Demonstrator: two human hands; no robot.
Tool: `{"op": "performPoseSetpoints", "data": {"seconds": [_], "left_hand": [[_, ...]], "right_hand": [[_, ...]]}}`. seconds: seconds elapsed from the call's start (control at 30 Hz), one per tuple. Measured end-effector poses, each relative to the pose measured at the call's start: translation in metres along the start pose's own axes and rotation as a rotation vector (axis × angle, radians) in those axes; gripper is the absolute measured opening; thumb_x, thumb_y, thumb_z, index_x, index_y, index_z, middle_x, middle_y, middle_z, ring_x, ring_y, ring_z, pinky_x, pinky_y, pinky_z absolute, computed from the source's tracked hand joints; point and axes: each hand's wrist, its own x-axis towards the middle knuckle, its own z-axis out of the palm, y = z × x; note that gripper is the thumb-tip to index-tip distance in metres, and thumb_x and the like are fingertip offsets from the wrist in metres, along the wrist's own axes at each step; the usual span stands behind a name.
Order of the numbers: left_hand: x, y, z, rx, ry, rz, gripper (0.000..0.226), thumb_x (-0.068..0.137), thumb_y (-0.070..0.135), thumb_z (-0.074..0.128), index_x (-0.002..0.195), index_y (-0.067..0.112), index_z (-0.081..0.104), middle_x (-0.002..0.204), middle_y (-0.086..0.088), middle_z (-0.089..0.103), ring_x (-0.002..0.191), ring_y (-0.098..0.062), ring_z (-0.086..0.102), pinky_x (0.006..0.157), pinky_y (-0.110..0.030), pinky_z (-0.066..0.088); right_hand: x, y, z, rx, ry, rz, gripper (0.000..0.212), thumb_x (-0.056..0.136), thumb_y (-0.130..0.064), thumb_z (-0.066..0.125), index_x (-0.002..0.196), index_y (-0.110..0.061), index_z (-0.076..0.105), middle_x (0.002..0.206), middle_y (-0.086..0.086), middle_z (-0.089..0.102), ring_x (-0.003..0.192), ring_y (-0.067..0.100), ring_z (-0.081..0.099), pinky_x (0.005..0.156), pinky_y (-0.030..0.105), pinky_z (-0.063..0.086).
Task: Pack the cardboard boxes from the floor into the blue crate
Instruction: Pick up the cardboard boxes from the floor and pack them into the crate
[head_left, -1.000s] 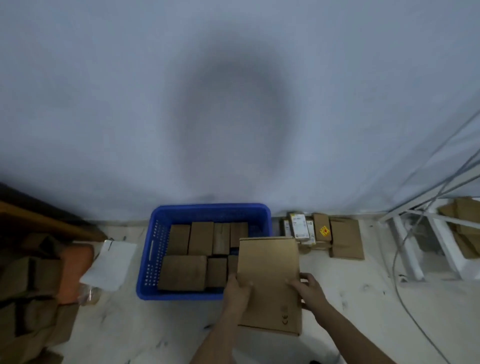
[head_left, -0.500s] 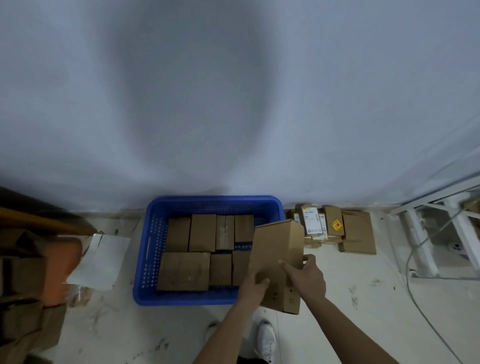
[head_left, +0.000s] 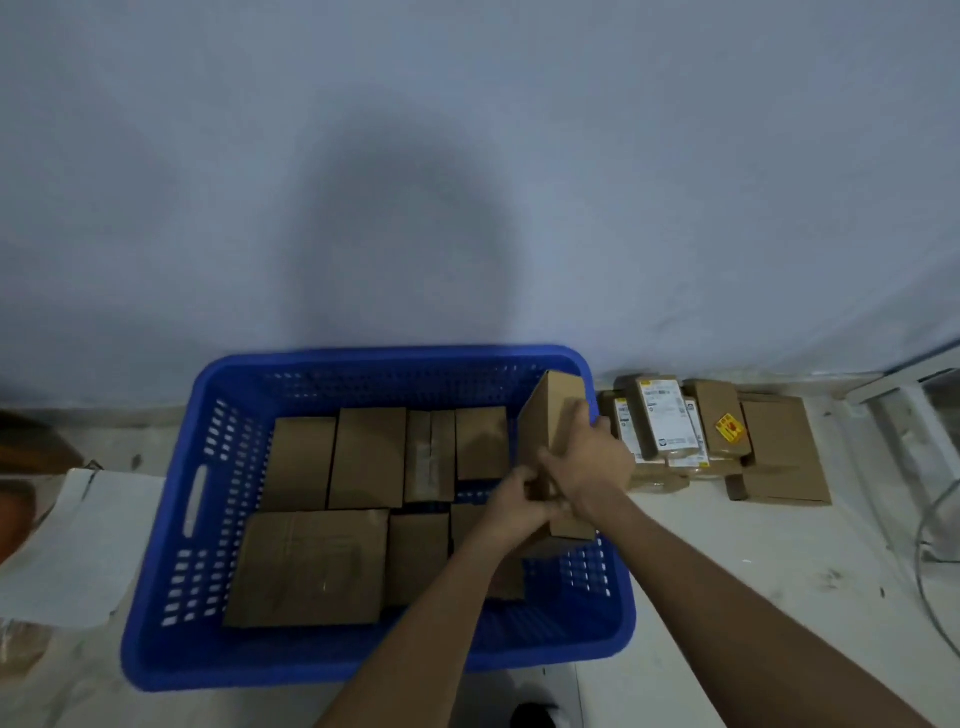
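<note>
At the far left a white sheet (head_left: 78, 540) lies on the floor (head_left: 727, 597) beside the blue crate (head_left: 171, 561), whose bottom is largely covered by packed cardboard boxes (head_left: 311, 566) lying flat in two rows. Over the crate's right-hand side, the held box (head_left: 553, 415) stands on edge, tilted, its long axis running from the near edge toward the far wall and its far end raised above the rim. The left hand (head_left: 511, 506) grips its near lower corner; the right hand (head_left: 589, 462) curls over its right face (both hands are wrapped on the cardboard, nearly touching each other). The free slot appears to lie directly beneath and slightly left of the box, along the right wall, so the coming move is probably a lowering with the long axis kept parallel to that wall. Further right, a cluster of unpacked boxes (head_left: 722, 436) waits on the floor.
</note>
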Motion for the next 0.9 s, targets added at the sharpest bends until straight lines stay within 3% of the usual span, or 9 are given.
{"op": "performPoseSetpoints", "data": {"seconds": [0.13, 0.23, 0.4, 0.6, 0.77, 0.83, 0.9], "left_hand": [[0.075, -0.031, 0.004, 0.012, 0.038, 0.011, 0.034, 0.08, 0.027, 0.072, 0.107, 0.016, 0.054, 0.109, -0.001, 0.061, 0.1, -0.017, 0.058, 0.087, -0.03, 0.05], [0.122, -0.048, 0.004, -0.025, 0.081, 0.089, 0.03, 0.077, 0.02, 0.074, 0.097, 0.013, 0.053, 0.094, -0.002, 0.058, 0.086, -0.015, 0.055, 0.067, -0.022, 0.045], [0.171, -0.073, 0.004, -0.082, 0.139, 0.158, 0.023, 0.081, 0.013, 0.07, 0.09, 0.011, 0.048, 0.081, -0.004, 0.053, 0.069, -0.012, 0.049, 0.056, -0.022, 0.04], [0.211, -0.083, 0.008, -0.011, 0.134, 0.217, 0.027, 0.084, 0.012, 0.06, 0.073, 0.022, 0.037, 0.093, -0.007, 0.054, 0.09, -0.021, 0.053, 0.077, -0.037, 0.051], [0.205, -0.077, -0.002, 0.091, 0.086, 0.231, 0.011, 0.089, 0.012, 0.057, 0.086, 0.017, 0.048, 0.086, -0.002, 0.052, 0.089, -0.018, 0.052, 0.073, -0.032, 0.051], [0.202, -0.078, -0.006, 0.098, 0.088, 0.208, 0.01, 0.089, 0.011, 0.059, 0.09, 0.014, 0.05, 0.098, -0.005, 0.057, 0.1, -0.02, 0.057, 0.084, -0.031, 0.055], [0.2, -0.082, -0.005, 0.131, 0.088, 0.18, 0.021, 0.089, 0.01, 0.06, 0.11, 0.009, 0.054, 0.115, -0.009, 0.059, 0.111, -0.023, 0.059, 0.089, -0.031, 0.055]], "right_hand": [[0.038, 0.002, 0.051, -0.126, 0.043, -0.044, 0.063, 0.087, -0.049, 0.057, 0.135, -0.018, 0.03, 0.121, 0.014, 0.049, 0.068, 0.024, 0.048, 0.055, 0.031, 0.037], [0.062, 0.003, 0.086, -0.196, 0.053, -0.075, 0.063, 0.087, -0.048, 0.057, 0.136, -0.018, 0.031, 0.124, 0.017, 0.048, 0.086, 0.03, 0.06, 0.058, 0.032, 0.038], [0.092, -0.002, 0.128, -0.26, 0.038, -0.076, 0.07, 0.087, -0.048, 0.059, 0.14, -0.017, 0.027, 0.14, 0.028, 0.037, 0.108, 0.038, 0.056, 0.065, 0.038, 0.046], [0.111, -0.004, 0.152, -0.216, 0.015, -0.038, 0.083, 0.087, -0.052, 0.058, 0.147, -0.013, 0.015, 0.137, 0.027, 0.038, 0.118, 0.038, 0.05, 0.081, 0.042, 0.047], [0.109, -0.002, 0.157, -0.178, 0.057, -0.042, 0.086, 0.087, -0.054, 0.054, 0.151, -0.014, 0.012, 0.133, 0.024, 0.045, 0.117, 0.037, 0.051, 0.091, 0.046, 0.047], [0.103, -0.002, 0.159, -0.146, 0.059, -0.03, 0.086, 0.087, -0.051, 0.056, 0.151, -0.015, 0.012, 0.135, 0.024, 0.044, 0.119, 0.038, 0.05, 0.09, 0.044, 0.046], [0.099, -0.002, 0.164, -0.118, 0.046, -0.024, 0.081, 0.088, -0.048, 0.057, 0.149, -0.015, 0.015, 0.137, 0.025, 0.04, 0.119, 0.038, 0.049, 0.083, 0.041, 0.047]]}}
